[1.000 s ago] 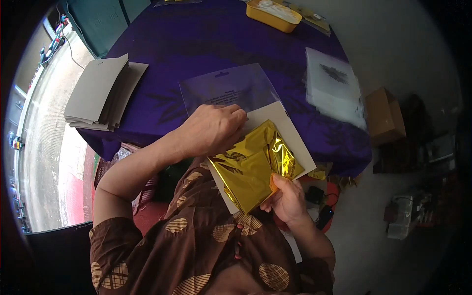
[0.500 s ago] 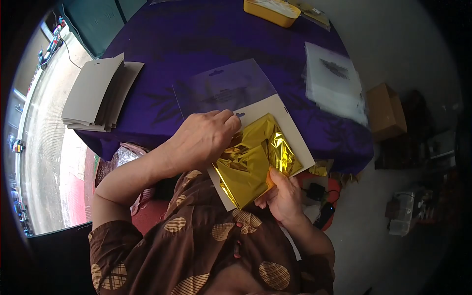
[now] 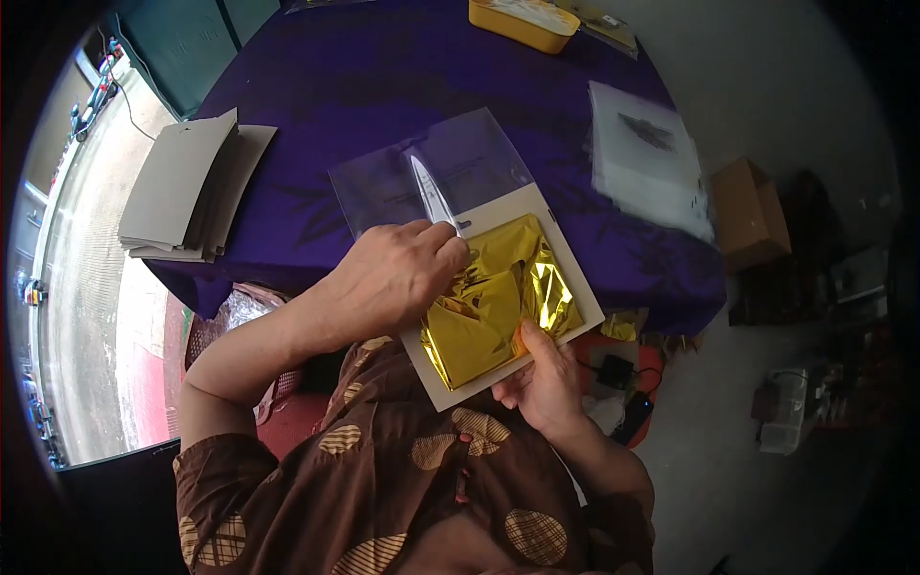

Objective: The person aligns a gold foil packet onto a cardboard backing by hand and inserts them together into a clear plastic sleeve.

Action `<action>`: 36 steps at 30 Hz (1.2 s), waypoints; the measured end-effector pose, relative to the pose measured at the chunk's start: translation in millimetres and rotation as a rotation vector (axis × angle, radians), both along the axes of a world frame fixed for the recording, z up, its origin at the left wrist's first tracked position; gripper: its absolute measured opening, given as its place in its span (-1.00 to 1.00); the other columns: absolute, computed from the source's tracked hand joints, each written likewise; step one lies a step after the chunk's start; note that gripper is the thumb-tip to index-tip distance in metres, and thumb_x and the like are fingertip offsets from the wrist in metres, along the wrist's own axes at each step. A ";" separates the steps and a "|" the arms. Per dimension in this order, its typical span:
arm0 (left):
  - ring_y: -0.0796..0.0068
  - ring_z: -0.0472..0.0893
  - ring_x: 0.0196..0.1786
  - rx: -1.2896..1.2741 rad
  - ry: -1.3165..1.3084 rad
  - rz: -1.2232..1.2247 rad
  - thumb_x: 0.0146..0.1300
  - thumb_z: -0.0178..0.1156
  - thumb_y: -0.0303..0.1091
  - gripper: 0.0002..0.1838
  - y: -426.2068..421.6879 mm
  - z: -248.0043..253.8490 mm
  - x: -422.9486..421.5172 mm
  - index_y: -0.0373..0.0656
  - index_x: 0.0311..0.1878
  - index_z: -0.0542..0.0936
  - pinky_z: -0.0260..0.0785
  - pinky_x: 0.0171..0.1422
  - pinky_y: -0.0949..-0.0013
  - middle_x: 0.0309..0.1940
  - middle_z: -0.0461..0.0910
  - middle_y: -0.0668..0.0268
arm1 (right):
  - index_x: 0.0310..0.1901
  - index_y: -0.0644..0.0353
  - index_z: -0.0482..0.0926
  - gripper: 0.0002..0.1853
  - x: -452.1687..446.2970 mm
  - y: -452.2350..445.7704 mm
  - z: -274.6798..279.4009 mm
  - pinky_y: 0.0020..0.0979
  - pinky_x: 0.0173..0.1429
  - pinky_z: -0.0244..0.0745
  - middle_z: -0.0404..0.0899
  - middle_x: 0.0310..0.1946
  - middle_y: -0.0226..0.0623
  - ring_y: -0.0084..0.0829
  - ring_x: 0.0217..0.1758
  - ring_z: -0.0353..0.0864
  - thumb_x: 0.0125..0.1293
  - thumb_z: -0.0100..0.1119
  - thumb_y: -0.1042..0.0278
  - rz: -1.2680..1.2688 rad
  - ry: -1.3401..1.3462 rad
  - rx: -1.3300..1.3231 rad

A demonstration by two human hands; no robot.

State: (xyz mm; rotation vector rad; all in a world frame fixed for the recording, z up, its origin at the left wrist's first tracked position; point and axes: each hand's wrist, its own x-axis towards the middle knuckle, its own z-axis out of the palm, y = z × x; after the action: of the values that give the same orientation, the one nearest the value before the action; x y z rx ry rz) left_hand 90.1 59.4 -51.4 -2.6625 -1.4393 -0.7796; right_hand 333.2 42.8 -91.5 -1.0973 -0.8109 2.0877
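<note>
My right hand (image 3: 548, 383) grips the lower right edge of a pale card (image 3: 522, 201), thumb on top and fingers underneath. Flat on that card lies a folded gold foil sheet (image 3: 484, 331), shiny and wrinkled. A clear plastic bag (image 3: 383, 182) with faint print extends beyond the card's far edge over the table. My left hand (image 3: 402, 273) is closed in a pinch at the bag near the card's upper left, and a bright crease runs through the plastic from its fingers. The fingertips are partly hidden. How far the card sits inside the bag, I cannot tell.
A stack of pale cards (image 3: 182, 187) stands at the left of the purple-covered table (image 3: 383, 77). Clear bags (image 3: 647, 163) lie in a pile at the right. A yellow tray (image 3: 527, 24) is at the back. A cardboard box (image 3: 747, 216) stands beyond the right edge.
The clear bag has buckled, and a bright crease now shows by my left fingers. The card and gold foil have shifted slightly left. Both hands keep nearly the same place.
</note>
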 end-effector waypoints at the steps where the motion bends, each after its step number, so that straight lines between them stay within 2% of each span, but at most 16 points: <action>1: 0.24 0.56 -0.39 0.010 0.007 -0.016 -0.02 0.34 -0.44 -0.73 -0.3 -0.2 -0.4 -0.25 -0.24 0.50 0.46 -0.41 0.23 -0.44 0.46 0.26 | -0.07 0.26 0.51 -0.62 0.0 0.7 0.0 -0.50 -0.67 0.39 0.66 -0.43 -0.18 -0.41 -0.63 0.63 0.52 0.02 0.03 0.003 0.005 -0.019; 6: 0.27 0.57 -0.35 0.022 0.033 -0.080 -0.13 0.38 -0.39 -0.61 -6.3 1.8 -0.8 -0.24 -0.17 0.55 0.47 -0.38 0.24 -0.39 0.48 0.28 | -0.02 0.25 0.51 -0.60 -3.4 0.7 0.3 -0.49 -0.68 0.38 0.67 -0.37 -0.18 -0.40 -0.63 0.62 0.49 0.05 0.00 -0.010 0.001 -0.069; 9: 0.29 0.57 -0.34 0.024 0.031 -0.088 -0.09 0.37 -0.41 -0.68 -11.3 -3.0 -4.9 -0.23 -0.19 0.60 0.47 -0.38 0.25 -0.38 0.49 0.27 | 0.01 0.23 0.50 -0.58 -5.7 -1.6 -2.2 -0.48 -0.66 0.39 0.67 -0.35 -0.20 -0.41 -0.62 0.62 0.50 0.04 -0.03 -0.029 0.013 -0.078; 12: 0.20 0.62 -0.31 -0.044 -0.013 0.086 0.07 0.30 -0.39 -0.85 -29.2 -3.1 -0.4 -0.23 -0.32 0.59 0.52 -0.31 0.19 -0.34 0.51 0.22 | 0.01 0.21 0.51 -0.56 -9.4 -4.3 -6.9 -0.48 -0.64 0.39 0.66 -0.35 -0.22 -0.42 -0.61 0.61 0.50 0.01 -0.07 -0.048 0.047 -0.074; 15: 0.23 0.61 -0.42 -0.085 -0.226 0.389 0.24 0.28 -0.43 -0.88 -55.7 -12.2 5.8 -0.27 -0.23 0.68 0.46 -0.37 0.21 -0.38 0.54 0.16 | 0.01 0.20 0.51 -0.55 -12.6 -7.6 -8.2 -0.49 -0.62 0.38 0.65 -0.36 -0.24 -0.43 -0.61 0.60 0.51 -0.01 -0.10 -0.031 0.053 -0.057; 18: 0.17 0.60 -0.49 -0.183 -0.492 0.571 0.34 0.23 -0.39 -0.82 -69.1 -15.4 7.6 -0.34 -0.28 0.67 0.43 -0.38 0.21 -0.45 0.56 0.08 | -0.01 0.20 0.51 -0.55 -14.7 -10.1 -11.6 -0.49 -0.62 0.38 0.65 -0.37 -0.24 -0.43 -0.61 0.59 0.52 -0.03 -0.11 -0.002 0.040 -0.023; 19: 0.20 0.57 -0.59 -0.093 -0.548 0.636 0.35 0.25 -0.32 -0.71 -67.5 -19.0 10.3 -0.39 -0.40 0.66 0.38 -0.45 0.24 -0.59 0.56 0.05 | -0.01 0.20 0.51 -0.55 -14.1 -10.4 -11.0 -0.48 -0.62 0.38 0.65 -0.37 -0.24 -0.43 -0.61 0.59 0.52 -0.03 -0.10 0.000 0.032 -0.008; 22: 0.02 0.56 -0.62 -0.232 -0.577 0.882 0.32 0.30 -0.20 -0.60 -70.1 -20.5 10.3 -0.34 -0.54 0.63 0.38 -0.49 0.17 -0.71 0.52 0.08 | -0.04 0.20 0.52 -0.56 -15.5 -13.0 -13.2 -0.47 -0.62 0.39 0.65 -0.38 -0.23 -0.42 -0.62 0.59 0.53 -0.03 -0.09 0.024 0.019 0.023; 23: 0.08 0.55 -0.68 -0.205 -0.533 0.905 0.30 0.32 -0.11 -0.51 -70.3 -18.8 9.7 -0.36 -0.60 0.62 0.37 -0.53 0.21 -0.78 0.50 0.10 | -0.04 0.20 0.52 -0.56 -15.8 -14.0 -14.4 -0.47 -0.61 0.39 0.65 -0.39 -0.23 -0.42 -0.62 0.58 0.53 -0.03 -0.08 0.036 0.017 0.032; 26: 0.18 0.59 -0.67 -0.340 -0.611 1.003 0.28 0.34 -0.03 -0.44 -76.1 -26.3 4.8 -0.38 -0.62 0.62 0.41 -0.50 0.26 -0.77 0.51 0.07 | -0.06 0.20 0.52 -0.56 -17.1 -16.1 -17.2 -0.46 -0.61 0.39 0.66 -0.40 -0.22 -0.41 -0.62 0.59 0.53 -0.03 -0.09 0.035 0.030 0.038; 27: 0.31 0.63 -0.65 -0.407 -0.595 1.030 0.25 0.38 -0.02 -0.48 -78.3 -30.8 1.5 -0.39 -0.52 0.66 0.42 -0.52 0.30 -0.71 0.60 0.14 | -0.06 0.20 0.52 -0.56 -17.2 -16.7 -18.5 -0.46 -0.61 0.40 0.65 -0.40 -0.21 -0.41 -0.61 0.59 0.54 -0.03 -0.08 0.047 0.030 0.049; 30: 0.39 0.71 -0.46 -0.602 -1.435 0.720 0.27 0.38 -0.16 -0.63 -79.7 -64.3 -4.9 -0.40 -0.27 0.69 0.51 -0.38 0.37 -0.46 0.73 0.17 | -0.07 0.21 0.50 -0.58 -16.8 -19.1 -23.9 -0.45 -0.61 0.41 0.64 -0.42 -0.20 -0.41 -0.61 0.59 0.55 -0.03 -0.06 0.069 0.028 0.079; 32: 0.39 0.73 -0.31 -0.700 -1.815 0.507 0.28 0.36 -0.30 -0.70 -80.2 -66.1 1.6 -0.40 -0.11 0.65 0.57 -0.22 0.37 -0.28 0.73 0.17 | -0.08 0.21 0.48 -0.60 -18.1 -22.4 -29.5 -0.45 -0.60 0.42 0.63 -0.43 -0.20 -0.41 -0.61 0.59 0.55 -0.03 -0.04 0.082 0.017 0.098; 33: 0.39 0.73 -0.23 -0.751 -1.998 0.384 0.29 0.34 -0.36 -0.70 -80.4 -65.4 4.5 -0.40 -0.04 0.64 0.59 -0.14 0.36 -0.18 0.74 0.16 | 0.04 0.25 0.45 -0.55 -16.9 -24.5 -36.4 -0.43 -0.61 0.39 0.64 -0.37 -0.14 -0.36 -0.58 0.60 0.56 -0.06 -0.07 0.129 -0.014 0.153; 36: 0.36 0.72 -0.10 -0.716 -2.136 0.215 0.29 0.29 -0.49 -0.75 -80.0 -65.0 -0.7 -0.39 -0.01 0.63 0.60 0.08 0.31 -0.09 0.71 0.11 | 0.08 0.24 0.44 -0.53 -10.2 -21.4 -51.0 -0.39 -0.41 0.53 0.64 -0.30 -0.10 -0.35 -0.41 0.67 0.53 0.00 -0.08 0.351 0.086 0.161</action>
State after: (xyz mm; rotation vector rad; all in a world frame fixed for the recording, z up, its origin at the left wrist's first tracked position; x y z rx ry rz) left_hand 89.4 -20.6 -116.4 -0.6318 -1.9597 -3.9564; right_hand 323.0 21.3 -142.5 -0.8181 -1.1750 2.2865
